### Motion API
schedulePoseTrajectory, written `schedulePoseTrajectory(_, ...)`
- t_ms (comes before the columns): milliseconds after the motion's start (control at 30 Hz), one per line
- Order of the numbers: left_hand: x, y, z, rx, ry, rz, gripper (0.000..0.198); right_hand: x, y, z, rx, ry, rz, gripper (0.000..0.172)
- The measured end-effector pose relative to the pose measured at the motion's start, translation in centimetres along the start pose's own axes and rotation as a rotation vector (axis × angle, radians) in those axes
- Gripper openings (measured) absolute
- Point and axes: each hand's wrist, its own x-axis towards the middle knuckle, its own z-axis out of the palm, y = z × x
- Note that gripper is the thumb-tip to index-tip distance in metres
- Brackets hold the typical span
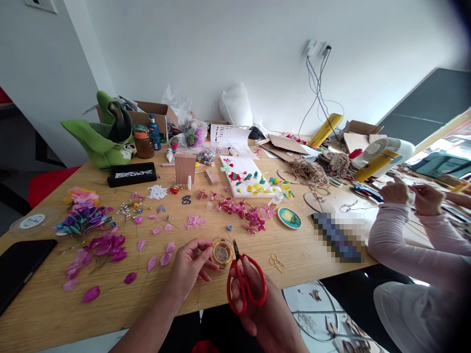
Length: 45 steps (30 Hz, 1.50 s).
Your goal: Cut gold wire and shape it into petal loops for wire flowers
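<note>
My left hand [191,264] pinches the edge of a spool of gold wire [222,254] just above the front of the table. In my right hand [270,304] are red-handled scissors [264,289], their dark blades pointing up and away beside the spool. The blades look nearly closed. Loose pink petals [151,264] and magenta petals [91,294] on thin wires lie to the left of my left hand. Beyond the spool sits a small grey-blue coil [230,227]. A bent piece of gold wire [275,263] rests to the right of the scissors.
Pink blossoms [239,210] lie mid-table, near a white foam block [237,179] with yellow flowers. A black phone-like slab [22,269] is at far left. A green bag [97,142] and jar [143,142] stand behind. At right, another person's hands [412,196] work near twine [309,171].
</note>
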Motion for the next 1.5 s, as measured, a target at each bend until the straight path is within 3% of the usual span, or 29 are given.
schedulePoseTrajectory(433,0.3,-0.3,-0.1,0.027,-0.012,-0.010,0.040,1.5,-1.2,0.7,-0.091,0.047,0.090,0.052)
schedulePoseTrajectory(700,0.2,-0.1,0.0,0.040,-0.004,-0.032,0.044,2.0,-1.4,0.9,-0.047,0.003,0.162,0.055)
schedulePoseTrajectory(1133,0.1,-0.1,0.0,0.022,-0.017,-0.051,0.044,2.3,-1.6,0.6,-0.068,0.021,0.164,0.050)
schedulePoseTrajectory(1500,0.3,-0.2,0.0,0.033,-0.026,-0.041,0.043,2.6,-1.7,0.7,-0.135,0.021,0.163,0.056)
